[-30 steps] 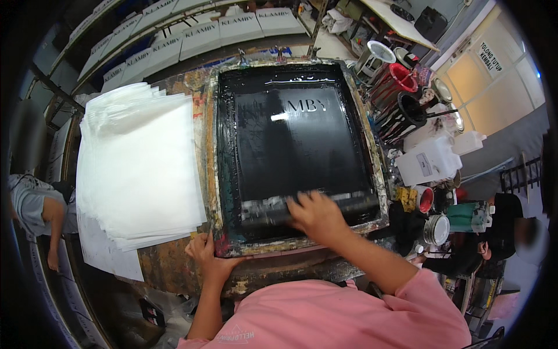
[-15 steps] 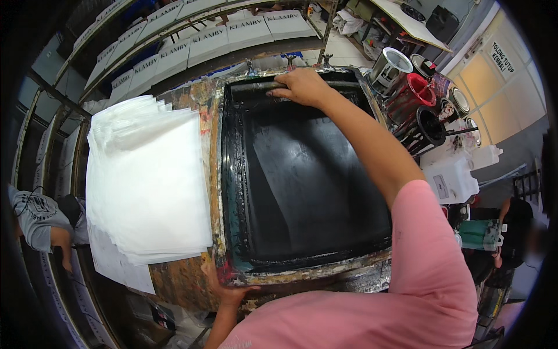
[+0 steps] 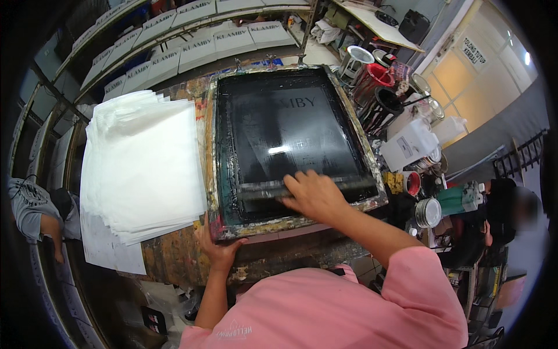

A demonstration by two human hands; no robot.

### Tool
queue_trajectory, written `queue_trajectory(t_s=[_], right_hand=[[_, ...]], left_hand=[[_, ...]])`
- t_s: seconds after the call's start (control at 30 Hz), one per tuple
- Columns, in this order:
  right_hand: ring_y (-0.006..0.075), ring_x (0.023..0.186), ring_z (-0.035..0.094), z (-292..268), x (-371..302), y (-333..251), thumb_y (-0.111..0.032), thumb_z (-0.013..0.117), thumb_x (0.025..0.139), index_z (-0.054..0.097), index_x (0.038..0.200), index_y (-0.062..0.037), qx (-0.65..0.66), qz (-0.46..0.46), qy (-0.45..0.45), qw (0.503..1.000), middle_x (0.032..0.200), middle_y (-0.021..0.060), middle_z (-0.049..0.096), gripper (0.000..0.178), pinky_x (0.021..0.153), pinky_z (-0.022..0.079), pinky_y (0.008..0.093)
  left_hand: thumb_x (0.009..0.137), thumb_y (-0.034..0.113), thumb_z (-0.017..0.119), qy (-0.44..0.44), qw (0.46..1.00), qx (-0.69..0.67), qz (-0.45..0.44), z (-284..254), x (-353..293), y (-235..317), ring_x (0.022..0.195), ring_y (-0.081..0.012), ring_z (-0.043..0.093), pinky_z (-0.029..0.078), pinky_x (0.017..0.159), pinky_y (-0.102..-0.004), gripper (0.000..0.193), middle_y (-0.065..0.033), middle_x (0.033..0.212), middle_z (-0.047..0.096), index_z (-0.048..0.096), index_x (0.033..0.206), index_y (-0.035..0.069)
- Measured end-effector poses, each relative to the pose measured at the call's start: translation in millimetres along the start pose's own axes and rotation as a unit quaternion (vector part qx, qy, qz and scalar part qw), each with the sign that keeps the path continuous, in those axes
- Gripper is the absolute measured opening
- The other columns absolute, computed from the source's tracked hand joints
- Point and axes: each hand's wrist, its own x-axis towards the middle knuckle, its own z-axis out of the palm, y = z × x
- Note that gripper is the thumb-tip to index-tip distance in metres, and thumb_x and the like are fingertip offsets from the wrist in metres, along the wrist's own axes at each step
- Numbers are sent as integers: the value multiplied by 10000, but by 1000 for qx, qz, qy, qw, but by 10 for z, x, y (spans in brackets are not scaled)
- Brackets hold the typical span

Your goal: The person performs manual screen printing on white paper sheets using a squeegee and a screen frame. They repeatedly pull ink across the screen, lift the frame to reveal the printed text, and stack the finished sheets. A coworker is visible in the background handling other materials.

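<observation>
A printing screen in a worn, paint-stained frame (image 3: 290,223) lies flat on the workbench, its mesh (image 3: 285,134) coated in black ink. A long squeegee (image 3: 261,191) rests across the near end of the mesh. My right hand (image 3: 314,195) grips its middle from above. My left hand (image 3: 216,247) holds the frame's near left corner, fingers under the edge.
A thick stack of white sheets (image 3: 142,166) lies left of the screen. Paint tins and cups (image 3: 386,93) crowd the right side, with a white jug (image 3: 410,145). Another person (image 3: 35,209) stands at the far left, one more (image 3: 517,215) at the right. Printed white panels (image 3: 192,41) line the racks behind.
My right hand has pulled the squeegee from the far end of the screen back to the near end. The left hand stays on the frame corner.
</observation>
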Motion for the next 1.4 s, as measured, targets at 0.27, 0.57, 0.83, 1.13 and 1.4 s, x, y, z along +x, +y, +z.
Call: queue_trajectory(t_s=[0.27, 0.57, 0.83, 1.13, 1.4], right_hand=[[333, 959, 647, -1455, 27, -316, -396, 732, 933, 669, 1052, -60, -101, -41, 256, 961, 941, 137, 670, 361, 1002, 460, 552], [451, 834, 639, -2439, 1070, 49, -440, 625, 989, 653, 876, -7, -86, -91, 379, 917, 834, 227, 655, 448, 780, 477, 519], [443, 783, 667, -2607, 1253, 159, -445, 611, 999, 668, 844, 27, -80, -53, 345, 934, 777, 243, 666, 500, 773, 505, 524], [450, 779, 649, -2780, 1237, -54, -442, 619, 1002, 670, 858, 18, -72, 58, 254, 963, 787, 239, 652, 484, 732, 507, 513], [487, 855, 606, -2207, 944, -18, -479, 641, 1015, 706, 1063, 2, -83, -42, 381, 920, 890, 260, 662, 487, 832, 487, 495]], left_hand=[[896, 395, 916, 150, 932, -326, 46, -183, 997, 1242, 1290, -232, 598, 491, 1078, -361, 984, -155, 1503, 578, 411, 1609, -57], [1058, 177, 702, 47, 981, -188, -8, 974, 3066, 236, 837, -191, 743, 569, 759, -332, 214, -108, 937, 765, 691, 1106, -31], [972, 271, 786, -3, 967, 123, 222, 1886, 3873, -579, 1240, -370, 647, 517, 1013, -491, 318, -199, 1345, 693, 776, 1182, 33], [1049, 149, 693, -84, 996, -9, 22, 372, 3427, -268, 658, -127, 583, 486, 636, -288, 187, -64, 744, 674, 689, 972, -21], [1106, 247, 650, 247, 967, -17, -67, -1531, 1198, -1469, 706, -84, 574, 499, 651, -254, 249, -16, 823, 645, 676, 1066, 2]])
